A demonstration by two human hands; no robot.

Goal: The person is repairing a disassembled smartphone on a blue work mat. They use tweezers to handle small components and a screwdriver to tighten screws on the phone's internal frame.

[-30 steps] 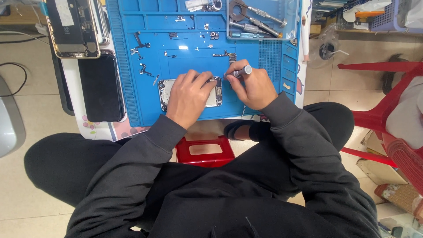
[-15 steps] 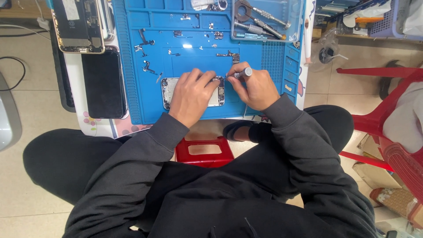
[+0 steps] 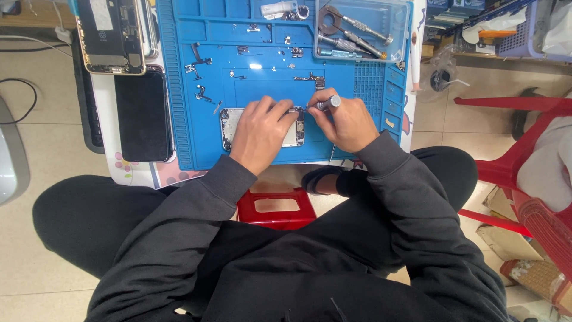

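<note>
Our left hand (image 3: 260, 132) lies spread on the phone (image 3: 263, 127), near the mat's (image 3: 179, 89) front edge. Our right hand (image 3: 348, 122) pinches a screwdriver (image 3: 325, 105), tip at the phone's right end.

My work mat (image 3: 351, 128) is bright blue; the opened phone body (image 3: 229, 126) on it shows silver-grey metal; the screwdriver (image 3: 326, 104) is silver; the lidded tool box (image 3: 399, 24) is clear, faintly blue; the phone screen (image 3: 142, 116) beside the mat is plain black; my sleeves (image 3: 393, 173) are charcoal black; the stool (image 3: 275, 207) is red; the chair (image 3: 506, 173) is red too.
</note>
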